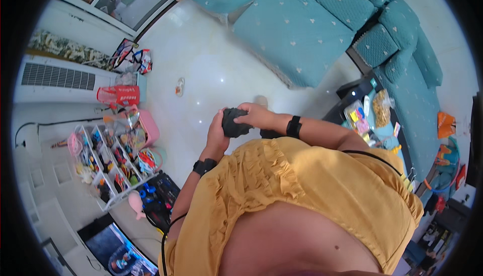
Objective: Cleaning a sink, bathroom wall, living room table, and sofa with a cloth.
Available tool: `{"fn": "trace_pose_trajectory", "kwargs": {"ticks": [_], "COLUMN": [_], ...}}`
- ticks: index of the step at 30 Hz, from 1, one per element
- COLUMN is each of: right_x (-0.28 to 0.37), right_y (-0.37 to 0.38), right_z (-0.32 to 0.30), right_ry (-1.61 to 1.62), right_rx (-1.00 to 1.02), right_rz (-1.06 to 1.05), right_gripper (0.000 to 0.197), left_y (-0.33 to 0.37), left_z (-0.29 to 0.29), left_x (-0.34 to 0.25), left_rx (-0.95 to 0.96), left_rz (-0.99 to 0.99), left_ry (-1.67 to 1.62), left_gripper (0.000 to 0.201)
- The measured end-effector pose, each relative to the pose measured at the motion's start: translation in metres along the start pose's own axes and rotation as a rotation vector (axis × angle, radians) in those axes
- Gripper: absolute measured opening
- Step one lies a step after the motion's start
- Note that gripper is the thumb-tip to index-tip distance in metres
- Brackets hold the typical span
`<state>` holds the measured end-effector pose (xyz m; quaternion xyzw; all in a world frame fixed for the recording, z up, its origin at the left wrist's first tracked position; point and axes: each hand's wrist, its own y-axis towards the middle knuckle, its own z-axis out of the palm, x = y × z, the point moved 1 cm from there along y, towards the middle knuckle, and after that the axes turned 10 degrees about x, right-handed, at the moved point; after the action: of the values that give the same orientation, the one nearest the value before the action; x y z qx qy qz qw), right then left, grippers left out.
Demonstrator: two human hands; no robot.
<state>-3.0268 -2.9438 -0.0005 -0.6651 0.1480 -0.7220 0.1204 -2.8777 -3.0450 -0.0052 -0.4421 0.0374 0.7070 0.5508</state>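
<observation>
In front of my body I hold a dark grey, crumpled bundle that looks like cloth; its exact kind does not show. My left hand is closed round its left side, the thumb along the upper edge. From the right, my right hand grips it with the fingers bent over its face. Both wrists wear black bands. Below my right forearm, a small dark shape is partly hidden by my yellow top.
A teal sofa stands ahead on a glossy pale floor. At left is a white sectioned rack of small items beside a pink bin. A cluttered low table stands at right. A small white object lies on the floor.
</observation>
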Motion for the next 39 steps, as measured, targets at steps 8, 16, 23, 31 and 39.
{"fn": "trace_pose_trajectory", "kwargs": {"ticks": [8, 16, 23, 31, 39], "right_x": [0.077, 0.163, 0.194, 0.244, 0.355], "right_y": [0.174, 0.333, 0.456, 0.584, 0.800], "right_z": [-0.120, -0.205, -0.340, -0.483, -0.691], "right_ry": [-0.285, -0.381, -0.501, -0.466, -0.897], "right_rx": [-0.012, 0.512, 0.159, -0.222, -0.725], "right_rz": [0.004, -0.100, 0.062, 0.154, -0.409], "right_gripper": [0.038, 0.048, 0.048, 0.040, 0.033], "left_y": [0.172, 0.309, 0.438, 0.603, 0.750], "left_z": [0.007, -0.088, -0.169, -0.205, -0.192], "left_x": [-0.135, -0.229, -0.343, -0.493, -0.626], "left_rx": [-0.136, -0.383, -0.336, -0.276, -0.303], "left_rz": [-0.111, -0.176, -0.098, -0.146, -0.227], "left_ry": [0.085, -0.079, -0.136, -0.028, 0.049], "left_gripper": [0.045, 0.030, 0.022, 0.031, 0.026]}}
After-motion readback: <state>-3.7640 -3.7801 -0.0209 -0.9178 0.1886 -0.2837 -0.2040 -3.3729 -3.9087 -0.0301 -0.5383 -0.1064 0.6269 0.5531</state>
